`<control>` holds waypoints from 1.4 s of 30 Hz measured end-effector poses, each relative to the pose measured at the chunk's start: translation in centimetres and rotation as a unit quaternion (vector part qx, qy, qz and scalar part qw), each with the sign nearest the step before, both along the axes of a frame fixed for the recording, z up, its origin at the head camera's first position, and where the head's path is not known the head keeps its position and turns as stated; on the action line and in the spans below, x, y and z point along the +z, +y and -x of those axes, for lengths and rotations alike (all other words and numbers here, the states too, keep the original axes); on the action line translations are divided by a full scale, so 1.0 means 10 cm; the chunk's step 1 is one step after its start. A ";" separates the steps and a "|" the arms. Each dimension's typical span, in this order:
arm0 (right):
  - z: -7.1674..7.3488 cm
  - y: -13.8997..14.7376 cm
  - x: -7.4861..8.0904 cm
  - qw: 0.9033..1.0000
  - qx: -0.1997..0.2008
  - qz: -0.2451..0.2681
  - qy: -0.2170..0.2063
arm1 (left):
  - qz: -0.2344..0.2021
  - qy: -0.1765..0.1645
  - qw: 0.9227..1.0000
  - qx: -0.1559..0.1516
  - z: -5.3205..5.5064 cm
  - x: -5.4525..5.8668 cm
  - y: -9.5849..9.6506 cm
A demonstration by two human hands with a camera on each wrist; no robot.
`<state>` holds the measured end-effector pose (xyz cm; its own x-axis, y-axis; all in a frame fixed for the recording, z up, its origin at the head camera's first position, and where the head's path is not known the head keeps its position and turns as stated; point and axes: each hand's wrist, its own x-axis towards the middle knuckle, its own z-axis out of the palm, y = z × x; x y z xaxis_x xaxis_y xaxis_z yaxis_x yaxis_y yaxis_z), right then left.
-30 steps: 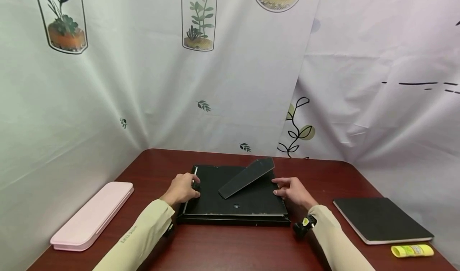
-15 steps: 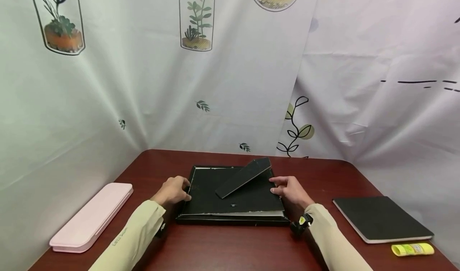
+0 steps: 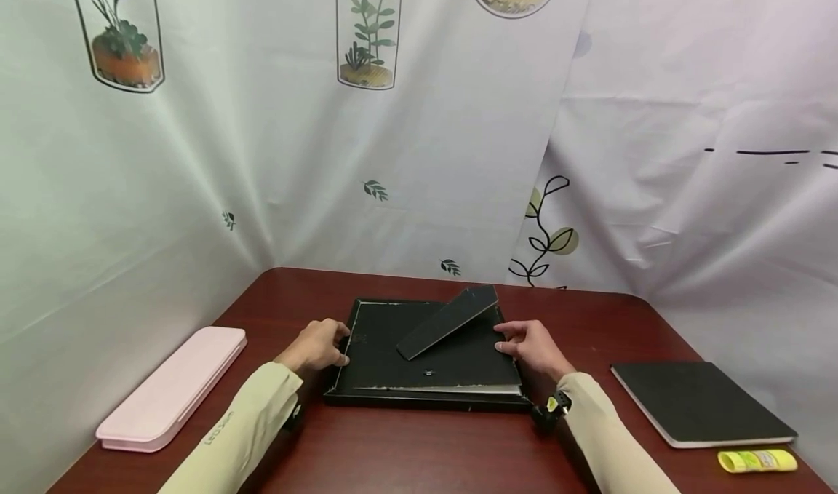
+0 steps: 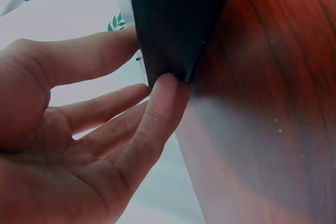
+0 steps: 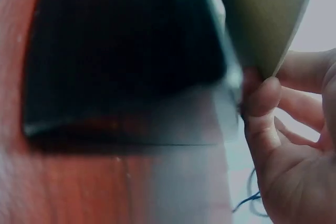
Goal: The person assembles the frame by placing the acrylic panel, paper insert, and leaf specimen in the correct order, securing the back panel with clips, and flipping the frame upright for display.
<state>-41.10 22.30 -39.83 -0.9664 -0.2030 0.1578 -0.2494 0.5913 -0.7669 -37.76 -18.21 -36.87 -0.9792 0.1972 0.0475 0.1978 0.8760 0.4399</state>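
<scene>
A black picture frame (image 3: 347, 399) lies face down mid-table. Its black backing board (image 3: 380, 334) sits inside the rim, with a pale gap along the near edge towards the right. The stand leg (image 3: 448, 323) angles up over the board to the right. My left hand (image 3: 316, 345) holds the frame's left edge; in the left wrist view its fingertips (image 4: 167, 82) rest on the black side. At the opposite edge, my right hand (image 3: 533, 345) grips with thumb and fingers. The frame's corner is blurred in the right wrist view, beside the right thumb (image 5: 265, 95).
A long pink case (image 3: 173, 388) lies to the left on the dark red table (image 3: 419, 450). At the right are a black notebook (image 3: 700, 403) and a yellow glue stick (image 3: 757, 460). A printed white curtain (image 3: 419, 152) closes off the back and sides.
The left hand has drawn outward to the left, off the board to the frame's edge. The backing board has shifted and now lies lower within the rim. The right hand stays nearly in place.
</scene>
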 end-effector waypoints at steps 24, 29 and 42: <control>-0.02 0.03 0.15 0.988 0.010 -0.152 -0.004 | 0.029 0.004 0.999 -0.017 0.02 0.03 -0.01; -0.02 0.04 0.13 0.991 -0.025 -0.126 -0.031 | 0.033 0.005 0.999 -0.022 0.02 0.03 0.00; 0.03 0.09 0.08 0.998 0.006 -0.032 -0.061 | 0.021 0.003 0.999 -0.037 0.03 0.03 -0.02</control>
